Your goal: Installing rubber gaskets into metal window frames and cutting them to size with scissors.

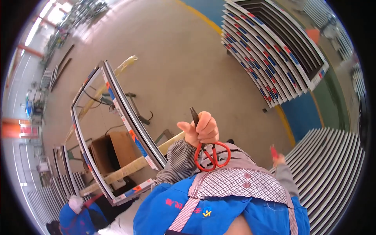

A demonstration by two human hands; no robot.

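My left hand (203,131) is closed round the middle of a pair of scissors (212,157) in front of my chest. The red loop handles hang below my fist, and the dark tips point up above it. My right hand (279,160), small at the right, grips a red object (273,151) whose kind I cannot make out. To the left of my left arm, a rectangular metal frame (131,125) with coloured labels lies across a wooden stand (127,171). Neither hand touches the frame.
Under the frame sits an open cardboard box (121,147). Stacked frames stand on the right, one stack (270,51) far and another (329,172) near. A person in blue (80,217) is at the lower left, close to the frame. More frames (62,176) lean at the left.
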